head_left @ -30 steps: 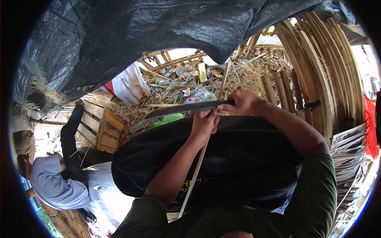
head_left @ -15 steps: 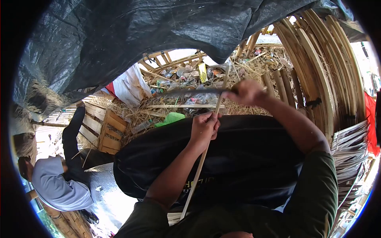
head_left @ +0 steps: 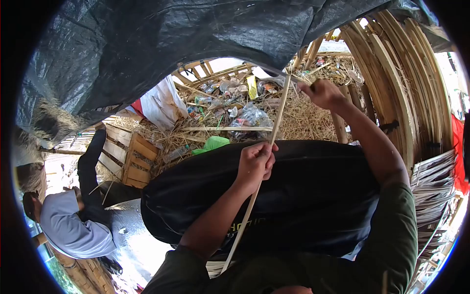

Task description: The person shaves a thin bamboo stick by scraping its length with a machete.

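Observation:
My left hand (head_left: 256, 161) is closed around a long, thin bamboo strip (head_left: 280, 113), which slants from near my body up to the edge of the dark tarp. At the strip's top end, my right hand (head_left: 323, 93) grips the handle of a knife (head_left: 293, 77). The knife's blade crosses the strip there and is hard to make out against the tarp. Below both forearms lies a black padded cover (head_left: 303, 196) with yellow lettering, partly hidden by my left arm.
A dark tarp (head_left: 196, 29) hangs overhead. Bamboo slats (head_left: 391, 88) stand at the right. A wooden crate (head_left: 139, 159) and a seated person (head_left: 76, 223) are at the left. Straw and plastic litter (head_left: 252, 116) cover the ground ahead, beside a green bag (head_left: 215, 142).
My right hand and the knife have moved up along the strip to its far end. My left hand keeps its hold and has shifted slightly right.

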`<state>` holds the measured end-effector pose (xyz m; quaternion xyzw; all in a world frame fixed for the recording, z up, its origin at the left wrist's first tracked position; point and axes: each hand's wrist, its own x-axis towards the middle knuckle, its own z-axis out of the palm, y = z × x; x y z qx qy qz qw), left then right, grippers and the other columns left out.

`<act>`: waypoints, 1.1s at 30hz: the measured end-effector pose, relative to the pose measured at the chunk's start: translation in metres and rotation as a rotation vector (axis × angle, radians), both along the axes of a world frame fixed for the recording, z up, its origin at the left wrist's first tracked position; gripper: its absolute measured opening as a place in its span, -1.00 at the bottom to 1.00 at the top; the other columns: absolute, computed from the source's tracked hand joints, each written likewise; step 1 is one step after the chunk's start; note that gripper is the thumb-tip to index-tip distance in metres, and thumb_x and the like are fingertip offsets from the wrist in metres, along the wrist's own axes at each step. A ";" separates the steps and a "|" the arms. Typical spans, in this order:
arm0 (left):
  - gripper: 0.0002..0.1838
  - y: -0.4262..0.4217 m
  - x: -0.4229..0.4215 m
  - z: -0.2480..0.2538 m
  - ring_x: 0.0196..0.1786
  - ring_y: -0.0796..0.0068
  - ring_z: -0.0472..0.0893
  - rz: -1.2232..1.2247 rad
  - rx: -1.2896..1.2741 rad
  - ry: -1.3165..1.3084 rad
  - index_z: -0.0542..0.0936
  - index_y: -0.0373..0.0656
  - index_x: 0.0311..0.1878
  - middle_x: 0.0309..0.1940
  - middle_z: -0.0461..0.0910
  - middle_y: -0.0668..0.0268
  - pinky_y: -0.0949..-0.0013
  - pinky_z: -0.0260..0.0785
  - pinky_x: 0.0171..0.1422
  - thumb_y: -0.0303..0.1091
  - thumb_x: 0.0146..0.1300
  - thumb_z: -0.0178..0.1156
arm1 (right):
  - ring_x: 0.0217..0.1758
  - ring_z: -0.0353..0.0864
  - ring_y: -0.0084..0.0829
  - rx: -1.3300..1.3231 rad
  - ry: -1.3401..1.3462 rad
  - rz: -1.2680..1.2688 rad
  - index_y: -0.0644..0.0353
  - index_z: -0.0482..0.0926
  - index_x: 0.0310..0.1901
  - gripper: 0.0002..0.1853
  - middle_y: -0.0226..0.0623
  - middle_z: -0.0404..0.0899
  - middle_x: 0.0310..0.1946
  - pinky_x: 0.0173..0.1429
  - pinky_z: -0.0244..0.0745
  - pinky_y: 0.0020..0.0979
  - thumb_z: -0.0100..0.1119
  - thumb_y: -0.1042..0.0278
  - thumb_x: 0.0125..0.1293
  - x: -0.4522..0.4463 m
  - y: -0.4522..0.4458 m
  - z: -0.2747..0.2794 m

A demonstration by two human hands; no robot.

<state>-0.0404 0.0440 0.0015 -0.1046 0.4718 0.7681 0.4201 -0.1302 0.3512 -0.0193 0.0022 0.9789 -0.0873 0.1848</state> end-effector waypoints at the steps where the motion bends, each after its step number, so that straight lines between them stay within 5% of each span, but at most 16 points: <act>1: -0.74 0.000 -0.002 0.001 -0.68 0.77 0.15 0.001 0.043 0.012 0.48 -0.25 -0.06 -0.61 0.30 0.47 0.58 -0.06 -0.65 -0.21 0.58 0.00 | -0.30 0.70 -0.13 0.014 -0.041 0.024 0.28 0.66 -0.44 -0.05 -0.05 0.63 -0.53 -0.09 0.57 -0.07 -0.36 -0.59 0.40 0.004 -0.003 0.002; 4: -0.76 -0.003 -0.019 0.003 -0.69 0.77 0.13 0.028 0.103 -0.069 0.47 -0.19 -0.06 -0.62 0.27 0.51 0.59 -0.09 -0.66 -0.20 0.58 -0.02 | 0.03 0.69 -0.06 0.047 -0.422 0.059 0.29 0.72 -0.34 -0.06 0.06 0.70 -0.29 0.18 0.52 -0.06 -0.26 -0.60 0.37 0.025 -0.067 0.046; 5: -0.78 -0.003 -0.018 0.004 -0.69 0.77 0.13 0.043 0.135 -0.093 0.48 -0.17 -0.06 -0.63 0.26 0.52 0.60 -0.10 -0.67 -0.21 0.58 -0.02 | 0.03 0.70 -0.02 -0.020 -0.322 0.170 0.29 0.72 -0.31 -0.05 0.08 0.71 -0.27 0.19 0.52 -0.05 -0.21 -0.64 0.31 0.038 -0.077 0.041; 9: -0.86 -0.014 -0.022 0.006 -0.69 0.77 0.13 0.075 0.212 -0.140 0.49 -0.10 -0.08 -0.64 0.22 0.55 0.61 -0.13 -0.69 -0.28 0.54 -0.01 | -0.54 0.67 -0.08 -0.084 -0.246 0.061 0.30 0.68 -0.50 -0.19 -0.01 0.64 -0.56 -0.26 0.60 -0.05 0.02 -0.48 0.34 0.033 -0.059 -0.004; 12: -0.87 -0.030 -0.028 0.011 -0.69 0.78 0.12 0.117 0.222 -0.109 0.48 -0.09 -0.09 -0.65 0.21 0.56 0.62 -0.14 -0.69 -0.29 0.53 -0.01 | -0.74 0.54 -0.31 -0.072 -0.139 0.061 0.30 0.58 -0.65 -0.19 -0.18 0.46 -0.79 -0.52 0.53 -0.24 0.01 -0.41 0.41 0.023 0.000 -0.020; 14: -0.88 -0.036 -0.033 0.014 -0.69 0.78 0.11 0.144 0.257 -0.075 0.47 -0.08 -0.10 -0.66 0.20 0.57 0.63 -0.14 -0.70 -0.28 0.53 -0.01 | -0.81 0.44 -0.46 -0.197 -0.120 -0.031 0.26 0.48 -0.71 -0.20 -0.32 0.31 -0.89 -0.65 0.41 -0.38 -0.01 -0.35 0.46 0.022 0.013 -0.007; 16: -0.89 -0.040 -0.036 0.010 -0.70 0.79 0.11 0.139 0.355 -0.108 0.45 -0.07 -0.11 -0.67 0.19 0.58 0.63 -0.14 -0.71 -0.28 0.52 -0.01 | -0.83 0.38 -0.54 -0.403 -0.221 -0.431 0.21 0.42 -0.69 -0.25 -0.42 0.22 -0.90 -0.71 0.33 -0.47 -0.01 -0.30 0.49 0.030 -0.015 0.087; 21: -0.88 -0.030 -0.035 0.003 -0.70 0.79 0.10 0.095 0.405 -0.095 0.41 -0.07 -0.09 -0.66 0.19 0.60 0.64 -0.13 -0.71 -0.25 0.50 0.00 | -0.86 0.32 -0.60 -0.652 -0.070 -0.290 0.21 0.48 -0.53 -0.40 -0.48 0.32 -0.84 -0.72 0.26 -0.48 0.23 -0.22 0.39 0.045 0.001 0.096; 25: -0.86 -0.005 -0.015 0.008 -0.68 0.76 0.15 -0.009 0.141 -0.006 0.43 -0.10 -0.07 -0.64 0.24 0.54 0.61 -0.06 -0.68 -0.27 0.53 -0.04 | -0.84 0.33 -0.63 -0.891 -0.064 -0.435 0.36 0.60 -0.40 -0.42 -0.51 0.33 -0.84 -0.71 0.25 -0.47 0.33 -0.17 0.32 0.049 -0.062 0.119; 29: -0.62 0.002 0.001 0.013 -0.66 0.71 0.22 -0.200 0.117 0.119 0.42 -0.20 -0.06 -0.60 0.35 0.39 0.58 0.07 -0.63 -0.04 0.61 -0.11 | -0.85 0.30 -0.56 -0.944 -0.173 -0.526 0.40 0.61 -0.39 -0.59 -0.43 0.30 -0.84 -0.73 0.20 -0.41 0.29 0.12 0.34 0.056 -0.091 0.105; 33: -0.64 -0.031 0.026 0.047 -0.44 0.54 0.57 -0.395 -0.308 0.368 0.44 -0.18 0.04 -0.52 0.48 0.33 0.46 0.44 -0.38 -0.05 0.60 -0.06 | -0.86 0.27 -0.53 -1.091 -0.197 -0.608 0.44 0.59 -0.40 -0.71 -0.39 0.30 -0.83 -0.75 0.18 -0.38 0.24 0.30 0.30 0.069 -0.088 0.096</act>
